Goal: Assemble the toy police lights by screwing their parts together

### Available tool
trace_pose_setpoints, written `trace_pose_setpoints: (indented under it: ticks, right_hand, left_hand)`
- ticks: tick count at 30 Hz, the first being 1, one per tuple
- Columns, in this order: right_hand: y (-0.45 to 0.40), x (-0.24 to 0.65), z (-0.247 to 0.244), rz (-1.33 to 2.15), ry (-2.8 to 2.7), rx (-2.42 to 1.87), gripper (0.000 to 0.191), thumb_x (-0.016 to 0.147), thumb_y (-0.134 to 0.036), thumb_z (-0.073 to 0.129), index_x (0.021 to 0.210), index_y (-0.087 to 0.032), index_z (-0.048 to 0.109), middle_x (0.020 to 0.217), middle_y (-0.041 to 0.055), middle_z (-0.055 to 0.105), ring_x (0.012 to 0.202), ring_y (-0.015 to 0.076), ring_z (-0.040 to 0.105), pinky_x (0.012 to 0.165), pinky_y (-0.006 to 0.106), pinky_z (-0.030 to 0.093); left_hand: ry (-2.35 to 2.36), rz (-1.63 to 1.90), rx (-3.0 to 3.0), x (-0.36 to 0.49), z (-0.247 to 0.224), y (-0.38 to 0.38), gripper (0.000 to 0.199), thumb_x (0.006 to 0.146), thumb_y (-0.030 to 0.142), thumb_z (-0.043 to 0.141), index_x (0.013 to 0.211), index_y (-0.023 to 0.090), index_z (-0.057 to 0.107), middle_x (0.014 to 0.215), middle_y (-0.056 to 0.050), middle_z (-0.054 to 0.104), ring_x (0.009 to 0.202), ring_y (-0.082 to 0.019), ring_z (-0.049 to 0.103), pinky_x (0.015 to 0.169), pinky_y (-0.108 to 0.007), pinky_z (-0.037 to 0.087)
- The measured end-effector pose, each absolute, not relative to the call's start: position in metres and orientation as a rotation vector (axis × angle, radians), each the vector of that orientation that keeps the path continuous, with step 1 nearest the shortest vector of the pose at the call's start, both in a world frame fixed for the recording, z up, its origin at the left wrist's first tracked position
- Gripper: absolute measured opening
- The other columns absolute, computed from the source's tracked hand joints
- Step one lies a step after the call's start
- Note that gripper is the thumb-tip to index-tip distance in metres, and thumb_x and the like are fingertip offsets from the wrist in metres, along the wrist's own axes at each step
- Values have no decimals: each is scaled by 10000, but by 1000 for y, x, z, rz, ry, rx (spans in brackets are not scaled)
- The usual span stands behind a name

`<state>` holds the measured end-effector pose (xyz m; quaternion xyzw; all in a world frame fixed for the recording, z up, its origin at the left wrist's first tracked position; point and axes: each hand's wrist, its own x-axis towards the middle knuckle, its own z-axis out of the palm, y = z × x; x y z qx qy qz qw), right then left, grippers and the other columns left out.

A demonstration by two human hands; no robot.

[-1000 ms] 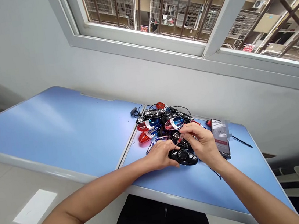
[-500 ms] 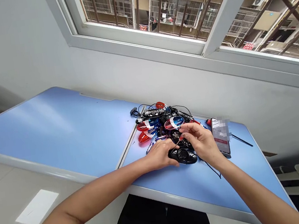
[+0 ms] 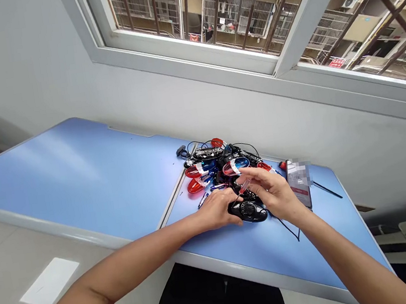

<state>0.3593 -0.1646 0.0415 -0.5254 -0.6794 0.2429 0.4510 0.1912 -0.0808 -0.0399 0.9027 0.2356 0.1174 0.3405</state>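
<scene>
1. Head view, the grip: pinched between thumb and fingertips, a slim screwdriver with a translucent red handle (image 3: pixel 244 186) is held by the right hand (image 3: pixel 275 194), its thin metal shaft slanting toward 7 o'clock.
2. The left hand (image 3: pixel 216 209) lies palm down at the 9 o'clock end of a glossy black oval plastic housing (image 3: pixel 251 211), fingers over its edge; whether it is clenched or merely resting, I cannot tell.
3. That housing sits on a pale blue desk (image 3: pixel 80 189), with the screwdriver's tip just above it, near the left hand; the exact contact point is hidden.
4. At 12 o'clock from the housing lies a tangled heap of black, red and blue plastic shells with thin black wires (image 3: pixel 223 166), partly blocked by the right hand's fingers.
5. Two translucent red oval covers (image 3: pixel 195 186) lie at the heap's 9 o'clock edge, and a small blue-and-silver cylinder (image 3: pixel 203 200) lies just below them.
6. At 3 o'clock, a smartphone with a pixelated screen (image 3: pixel 298 184) lies behind the right wrist, with a thin black rod (image 3: pixel 327 190) beyond it.
7. A black cable (image 3: pixel 288 228) trails toward 5 o'clock, under the right forearm.
8. At 12 o'clock, a white-framed window (image 3: pixel 188 48) with dark metal bars (image 3: pixel 254 9) overlooks balconied buildings.
</scene>
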Motion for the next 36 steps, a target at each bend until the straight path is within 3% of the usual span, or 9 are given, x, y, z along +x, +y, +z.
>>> trace_pose_setpoints:
  ticks: [6,11,17,19,22,24,26,30,36]
  right_hand:
    - [-163,355,35,430,-1568,-1389,278,939,-185,623,1148,-294,771,959,28,755,789,177,717,758,337,601]
    - [-164,357,40,480,-1694,-1302,286,979,-166,540,1093,-277,778,972,32,774,879,181,718,848,355,592]
    - [-165,354,38,445,-1601,-1369,208,938,-216,630,1087,-265,768,971,47,747,853,186,715,758,333,600]
    - [-166,353,39,447,-1593,-1376,263,967,-198,578,1163,-269,740,970,46,768,852,185,729,815,356,606]
    - [-168,354,42,601,-1648,-1324,393,994,-183,529,1358,-282,640,1098,62,788,1005,201,752,908,376,611]
    - [-168,354,42,646,-1675,-1316,385,1001,-194,518,1354,-283,644,1188,73,776,1088,209,740,939,381,608]
    - [-167,355,39,583,-1676,-1375,351,998,-208,527,1305,-281,679,1215,76,761,1081,214,733,931,386,608]
    - [-166,355,32,331,-1685,-1486,356,1006,-198,489,1289,-279,689,1073,68,758,967,218,720,917,416,591]
    - [-171,355,39,585,-1773,-1381,512,1011,-175,464,1514,-273,455,1141,76,767,1004,197,721,920,394,583]
  left_hand:
    - [633,288,2334,191,-37,-81,608,686,429,949,1223,236,739,1025,-21,704,1021,-275,664,893,-337,473]
    - [629,288,2321,191,-36,-82,593,681,404,959,1204,228,742,1061,-28,718,1026,-279,672,905,-341,469]
    - [621,290,2331,191,-37,-82,592,690,400,952,1214,231,733,1120,-37,725,1088,-291,667,915,-349,473]
    - [608,296,2345,191,-38,-81,590,687,406,954,1207,234,736,1074,-28,727,1055,-282,670,907,-346,474]
    - [605,309,2352,192,-39,-81,584,678,406,961,1192,230,745,1048,-27,722,1033,-277,670,904,-345,472]
    - [604,312,2351,192,-40,-81,592,678,404,963,1198,225,744,1054,-31,720,1030,-277,669,898,-344,472]
    - [613,304,2344,192,-40,-81,611,679,408,962,1215,219,737,1061,-35,719,1030,-277,668,894,-346,475]
    - [629,294,2340,191,-40,-81,619,681,419,959,1220,217,729,1075,-38,719,1037,-281,667,904,-353,479]
    - [602,320,2346,191,-42,-80,559,693,416,943,1183,242,739,1050,-19,720,1017,-266,667,905,-343,477]
